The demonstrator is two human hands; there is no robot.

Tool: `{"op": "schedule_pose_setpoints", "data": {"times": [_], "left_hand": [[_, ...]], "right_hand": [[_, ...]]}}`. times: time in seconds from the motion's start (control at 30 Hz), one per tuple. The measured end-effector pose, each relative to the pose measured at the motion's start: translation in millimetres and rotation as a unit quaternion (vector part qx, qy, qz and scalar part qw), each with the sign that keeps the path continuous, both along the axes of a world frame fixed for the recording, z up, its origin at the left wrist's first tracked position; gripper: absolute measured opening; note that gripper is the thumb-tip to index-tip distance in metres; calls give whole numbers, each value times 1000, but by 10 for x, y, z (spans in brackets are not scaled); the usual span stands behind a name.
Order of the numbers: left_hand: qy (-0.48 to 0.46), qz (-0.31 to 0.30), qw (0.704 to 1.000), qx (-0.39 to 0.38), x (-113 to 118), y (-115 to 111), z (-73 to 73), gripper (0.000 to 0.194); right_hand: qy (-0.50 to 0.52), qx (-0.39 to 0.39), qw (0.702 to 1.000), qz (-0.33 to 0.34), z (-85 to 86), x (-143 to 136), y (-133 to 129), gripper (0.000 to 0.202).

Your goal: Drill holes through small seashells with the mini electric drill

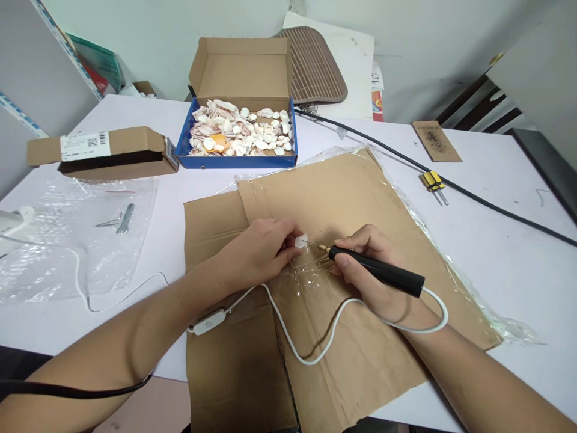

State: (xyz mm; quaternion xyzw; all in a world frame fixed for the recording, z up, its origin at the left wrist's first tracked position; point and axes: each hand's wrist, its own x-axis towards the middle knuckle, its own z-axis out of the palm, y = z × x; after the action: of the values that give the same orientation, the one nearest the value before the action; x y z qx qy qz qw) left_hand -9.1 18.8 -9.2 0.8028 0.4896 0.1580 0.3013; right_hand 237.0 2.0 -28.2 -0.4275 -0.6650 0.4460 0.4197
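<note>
Between the thumb and fingers of my left hand (259,252) is a small white shell (300,241), pinched just above the cardboard (360,337). My right hand (372,264) grips a black pen-style mini drill (383,270) like a pencil. Its brass chuck and thin bit point left, with the bit's tip at the shell. Whether the tip has entered the shell cannot be made out. From the drill's back end a white cable (333,334) loops over the cardboard to an inline switch (210,323) under my left forearm.
A blue box (234,162) of shells stands open at the back, beside a brown carton (130,141). At left, a small wrench (125,219) lies on clear plastic (54,210). A black cable (383,144) crosses the right side, near a yellow-and-black tool (433,181) and a cardboard scrap (436,141).
</note>
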Motion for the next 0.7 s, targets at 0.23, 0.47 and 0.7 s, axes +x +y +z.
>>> {"op": "schedule_pose_setpoints", "data": {"times": [0.23, 0.47, 0.7], "left_hand": [[-6, 3, 1000, 3, -1, 1, -9, 15], [2, 2, 1000, 2, -6, -6, 14, 16], [7, 4, 1000, 0, 2, -8, 8, 16]], "right_hand": [[-3, -6, 1000, 0, 5, 7, 9, 15], [0, -5, 1000, 7, -19, 15, -2, 17], [0, 8, 1000, 4, -31, 4, 13, 17]]}}
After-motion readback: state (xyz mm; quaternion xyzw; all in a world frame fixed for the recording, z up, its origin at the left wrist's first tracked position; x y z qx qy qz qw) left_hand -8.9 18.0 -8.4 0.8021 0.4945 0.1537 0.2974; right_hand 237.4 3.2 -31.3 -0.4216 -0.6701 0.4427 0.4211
